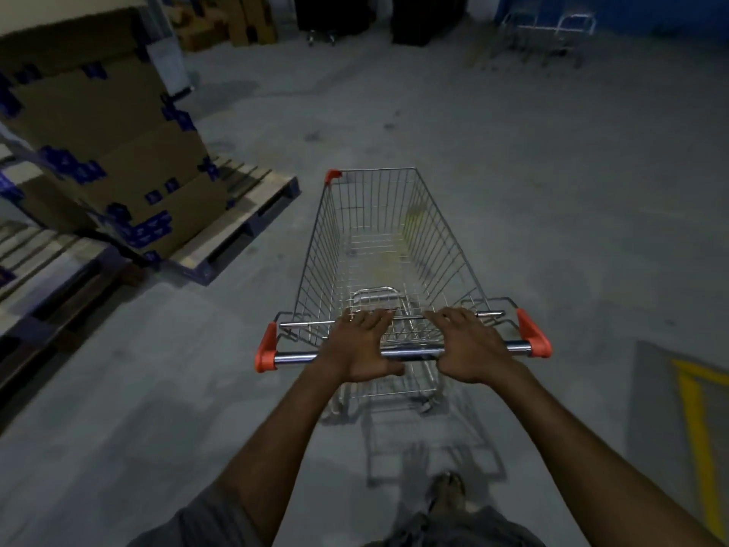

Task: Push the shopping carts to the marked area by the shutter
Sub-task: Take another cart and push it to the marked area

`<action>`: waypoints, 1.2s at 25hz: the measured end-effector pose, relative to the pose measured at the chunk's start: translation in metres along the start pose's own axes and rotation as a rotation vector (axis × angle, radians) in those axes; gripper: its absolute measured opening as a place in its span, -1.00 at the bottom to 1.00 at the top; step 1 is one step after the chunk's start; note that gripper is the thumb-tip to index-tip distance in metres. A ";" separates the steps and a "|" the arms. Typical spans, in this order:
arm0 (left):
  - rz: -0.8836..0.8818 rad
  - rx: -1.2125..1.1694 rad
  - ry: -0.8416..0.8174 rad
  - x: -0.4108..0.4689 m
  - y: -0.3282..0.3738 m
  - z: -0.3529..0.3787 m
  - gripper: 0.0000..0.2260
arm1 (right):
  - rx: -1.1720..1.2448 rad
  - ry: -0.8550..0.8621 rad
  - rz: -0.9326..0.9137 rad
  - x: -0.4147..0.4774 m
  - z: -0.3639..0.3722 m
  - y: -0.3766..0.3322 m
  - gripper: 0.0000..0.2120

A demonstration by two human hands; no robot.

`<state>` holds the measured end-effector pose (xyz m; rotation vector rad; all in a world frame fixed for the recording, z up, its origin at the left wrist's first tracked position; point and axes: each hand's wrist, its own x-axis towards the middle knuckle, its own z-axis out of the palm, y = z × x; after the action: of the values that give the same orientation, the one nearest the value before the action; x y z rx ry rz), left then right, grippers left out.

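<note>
An empty wire shopping cart point(378, 246) with orange corner caps stands on the grey concrete floor straight ahead of me. My left hand point(361, 345) rests on its chrome handle bar point(418, 352), left of middle, thumb under the bar and fingers stretched over it. My right hand point(469, 347) lies on the same bar to the right, held the same way. Far ahead at the upper right, blurred metal cart frames point(552, 37) stand against a blue wall. A yellow floor line point(698, 420) runs along the right edge.
A wooden pallet point(236, 227) stacked with taped cardboard boxes point(106, 152) sits close on the left, with another pallet point(43, 278) nearer me. More cardboard boxes point(228, 21) and dark objects line the far wall. Open concrete floor stretches ahead and to the right.
</note>
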<state>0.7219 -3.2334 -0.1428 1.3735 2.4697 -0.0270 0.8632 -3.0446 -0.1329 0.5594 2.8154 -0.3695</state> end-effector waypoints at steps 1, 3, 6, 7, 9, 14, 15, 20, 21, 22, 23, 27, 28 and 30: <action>0.008 -0.017 -0.032 0.012 -0.001 -0.003 -0.09 | -0.006 0.015 0.015 0.005 -0.004 0.013 -0.10; 0.013 0.001 -0.013 0.039 -0.001 -0.009 -0.11 | -0.001 0.044 0.038 0.014 -0.013 0.040 -0.10; 0.056 0.067 0.105 0.077 0.012 -0.017 -0.14 | -0.012 0.117 0.072 0.028 -0.022 0.072 -0.12; 0.078 0.064 0.117 0.093 0.019 -0.021 -0.15 | -0.023 0.141 0.081 0.034 -0.024 0.084 -0.14; 0.109 0.049 0.120 0.120 0.029 -0.029 -0.16 | -0.035 0.168 0.100 0.044 -0.029 0.103 -0.16; 0.168 0.069 0.142 0.188 0.051 -0.047 -0.17 | -0.016 0.213 0.166 0.073 -0.046 0.156 -0.20; 0.182 0.076 0.151 0.201 0.057 -0.050 -0.17 | -0.015 0.222 0.173 0.077 -0.049 0.167 -0.21; 0.211 0.119 0.198 0.271 0.087 -0.062 -0.18 | 0.023 0.229 0.182 0.108 -0.072 0.230 -0.14; 0.213 0.127 0.200 0.285 0.092 -0.065 -0.18 | 0.045 0.192 0.193 0.116 -0.079 0.241 -0.07; 0.218 0.132 0.201 0.301 0.098 -0.067 -0.17 | 0.080 0.145 0.202 0.125 -0.087 0.255 0.01; 0.223 0.131 0.206 0.316 0.102 -0.071 -0.17 | 0.114 0.094 0.210 0.134 -0.095 0.268 0.08; 0.303 0.045 0.156 0.383 0.115 -0.092 -0.06 | 0.240 0.019 0.227 0.173 -0.121 0.318 0.11; 0.321 -0.002 0.127 0.399 0.118 -0.100 -0.02 | 0.238 0.029 0.239 0.183 -0.126 0.329 0.02; 0.359 -0.080 0.116 0.434 0.123 -0.113 -0.04 | 0.214 0.085 0.275 0.207 -0.135 0.348 -0.18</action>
<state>0.5818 -2.7900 -0.1404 1.8040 2.2454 0.2355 0.7922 -2.6240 -0.1346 1.0158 2.7424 -0.6065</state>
